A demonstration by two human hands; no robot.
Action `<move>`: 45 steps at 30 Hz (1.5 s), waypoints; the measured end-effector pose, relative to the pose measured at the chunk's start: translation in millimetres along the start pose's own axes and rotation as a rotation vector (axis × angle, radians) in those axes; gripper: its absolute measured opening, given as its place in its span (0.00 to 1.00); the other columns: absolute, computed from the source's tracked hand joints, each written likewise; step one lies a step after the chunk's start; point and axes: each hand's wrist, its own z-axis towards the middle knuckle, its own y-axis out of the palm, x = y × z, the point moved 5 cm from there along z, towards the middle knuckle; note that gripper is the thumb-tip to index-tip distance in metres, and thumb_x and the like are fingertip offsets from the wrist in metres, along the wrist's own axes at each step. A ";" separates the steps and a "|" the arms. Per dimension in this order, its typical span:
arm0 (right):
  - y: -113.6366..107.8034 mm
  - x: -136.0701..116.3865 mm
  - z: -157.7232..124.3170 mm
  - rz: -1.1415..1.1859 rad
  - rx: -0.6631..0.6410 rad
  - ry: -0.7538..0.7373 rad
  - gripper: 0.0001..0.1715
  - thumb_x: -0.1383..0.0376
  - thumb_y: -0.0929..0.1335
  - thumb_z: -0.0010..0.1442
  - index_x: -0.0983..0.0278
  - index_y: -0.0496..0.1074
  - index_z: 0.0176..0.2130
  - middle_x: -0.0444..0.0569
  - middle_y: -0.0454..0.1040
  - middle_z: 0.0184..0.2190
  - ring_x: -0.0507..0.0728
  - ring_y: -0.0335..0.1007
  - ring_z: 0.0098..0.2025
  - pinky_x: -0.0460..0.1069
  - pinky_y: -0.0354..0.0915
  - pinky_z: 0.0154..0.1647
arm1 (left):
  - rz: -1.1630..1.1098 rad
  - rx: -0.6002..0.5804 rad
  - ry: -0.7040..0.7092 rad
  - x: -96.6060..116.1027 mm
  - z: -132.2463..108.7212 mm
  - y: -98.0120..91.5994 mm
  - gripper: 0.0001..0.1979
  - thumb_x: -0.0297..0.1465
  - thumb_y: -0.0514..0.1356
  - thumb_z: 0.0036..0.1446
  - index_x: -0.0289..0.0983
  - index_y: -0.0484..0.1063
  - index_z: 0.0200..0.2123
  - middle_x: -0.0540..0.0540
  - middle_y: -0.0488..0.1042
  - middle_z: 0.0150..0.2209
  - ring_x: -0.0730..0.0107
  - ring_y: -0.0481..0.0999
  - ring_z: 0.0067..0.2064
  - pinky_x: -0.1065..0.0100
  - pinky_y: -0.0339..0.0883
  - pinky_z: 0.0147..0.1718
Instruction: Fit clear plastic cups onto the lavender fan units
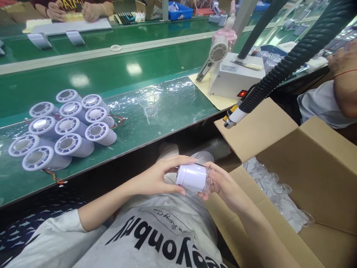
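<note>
Both hands hold one white cylinder over the lap.
Left hand and right hand fingers clasp the cylinder; similar cylinders cluster on the bench.

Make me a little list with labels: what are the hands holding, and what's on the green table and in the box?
left hand: grips the white cylinder at its left end
right hand: holds the cylinder's right end
green table: cluster of white cylinders lying together, one clear cup standing apart
cardboard box: open, clear plastic pieces inside
</note>
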 end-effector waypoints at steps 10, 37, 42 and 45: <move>15.1 13.6 2.1 0.231 -0.091 0.257 0.37 0.40 0.57 0.55 0.71 0.70 0.28 0.51 0.72 0.19 0.49 0.69 0.16 0.38 0.63 0.13 | 0.011 -0.015 0.065 -2.9 -2.5 0.5 0.35 0.28 0.67 0.44 0.50 0.59 0.56 0.47 0.58 0.59 0.63 0.57 0.60 0.62 0.58 0.56; 5.2 -10.2 -16.2 -0.361 0.033 -0.402 0.31 0.67 0.73 0.49 0.50 0.67 0.52 0.43 0.73 0.46 0.55 0.73 0.38 0.48 0.73 0.39 | -0.404 -0.078 -0.270 -4.1 -10.9 11.4 0.38 0.26 0.63 0.50 0.48 0.51 0.61 0.44 0.61 0.57 0.64 0.67 0.54 0.64 0.64 0.52; 5.7 -10.0 -17.8 -0.574 0.073 -0.508 0.32 0.66 0.74 0.48 0.49 0.67 0.51 0.44 0.71 0.49 0.60 0.68 0.50 0.54 0.70 0.48 | -0.294 -0.092 -0.167 -9.0 -10.6 9.8 0.39 0.24 0.65 0.47 0.50 0.53 0.60 0.46 0.54 0.62 0.61 0.59 0.60 0.64 0.60 0.56; 5.3 -11.6 -18.8 -0.521 0.084 -0.497 0.38 0.62 0.74 0.47 0.48 0.62 0.55 0.46 0.64 0.56 0.62 0.61 0.56 0.57 0.63 0.56 | -0.242 -0.069 -0.044 -6.3 -8.6 9.5 0.39 0.22 0.65 0.47 0.50 0.55 0.59 0.47 0.52 0.63 0.61 0.51 0.63 0.64 0.56 0.58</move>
